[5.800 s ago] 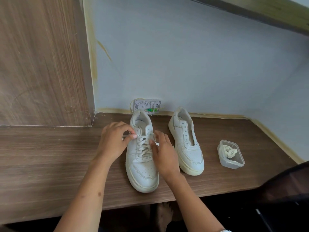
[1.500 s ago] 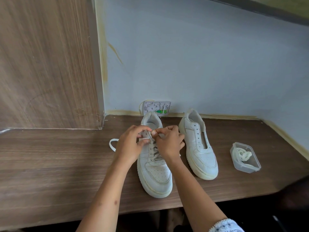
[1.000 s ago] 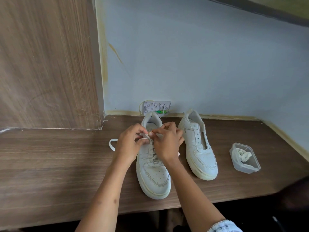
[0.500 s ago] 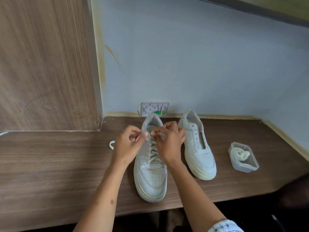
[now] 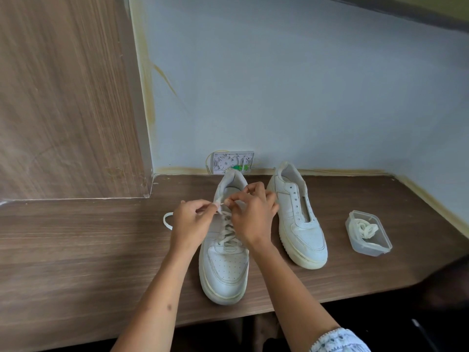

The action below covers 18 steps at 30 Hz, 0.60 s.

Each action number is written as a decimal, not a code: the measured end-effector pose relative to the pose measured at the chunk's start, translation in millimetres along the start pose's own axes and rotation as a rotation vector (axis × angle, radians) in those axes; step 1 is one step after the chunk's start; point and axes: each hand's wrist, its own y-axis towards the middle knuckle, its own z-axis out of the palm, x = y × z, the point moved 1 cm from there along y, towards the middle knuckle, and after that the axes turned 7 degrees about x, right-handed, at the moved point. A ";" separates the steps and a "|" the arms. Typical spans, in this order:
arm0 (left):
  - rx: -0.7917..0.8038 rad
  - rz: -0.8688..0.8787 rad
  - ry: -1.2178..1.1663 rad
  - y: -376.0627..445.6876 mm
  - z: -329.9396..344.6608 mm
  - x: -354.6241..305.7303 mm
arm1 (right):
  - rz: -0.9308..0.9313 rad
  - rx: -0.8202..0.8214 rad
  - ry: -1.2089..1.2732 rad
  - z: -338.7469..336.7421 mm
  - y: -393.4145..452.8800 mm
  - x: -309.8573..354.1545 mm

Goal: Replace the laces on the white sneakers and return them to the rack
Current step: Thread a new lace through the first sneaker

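Note:
Two white sneakers stand on a brown wooden shelf (image 5: 76, 250), toes toward me. The left sneaker (image 5: 224, 268) has a cream lace (image 5: 228, 232) crossed up its front. My left hand (image 5: 190, 222) and my right hand (image 5: 253, 212) meet over its top eyelets, each pinching an end of that lace. A loop of the lace (image 5: 167, 221) lies on the wood left of my left hand. The right sneaker (image 5: 299, 219) has bare eyelets and no lace.
A clear plastic tub (image 5: 368, 232) with a coiled cream lace inside sits right of the shoes. A small white wall box (image 5: 233, 162) is behind the left sneaker. A wood panel (image 5: 63, 97) rises at the left; the shelf's front edge is near me.
Both hands have stayed at the left sneaker's upper eyelets, working the lace ends. The view shifted slightly; the sneakers and tub have not moved on the shelf.

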 end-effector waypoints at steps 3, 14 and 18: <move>0.007 0.013 -0.003 -0.1 1.9 0.4 | -0.012 -0.043 -0.102 2.3 -1.4 1.7; 0.026 0.037 0.046 3.7 2.7 2.1 | -0.021 0.114 0.004 -11.3 -18.2 1.5; 0.016 0.076 0.166 3.1 6.9 -3.1 | 0.054 0.041 -0.019 -18.6 -57.2 7.7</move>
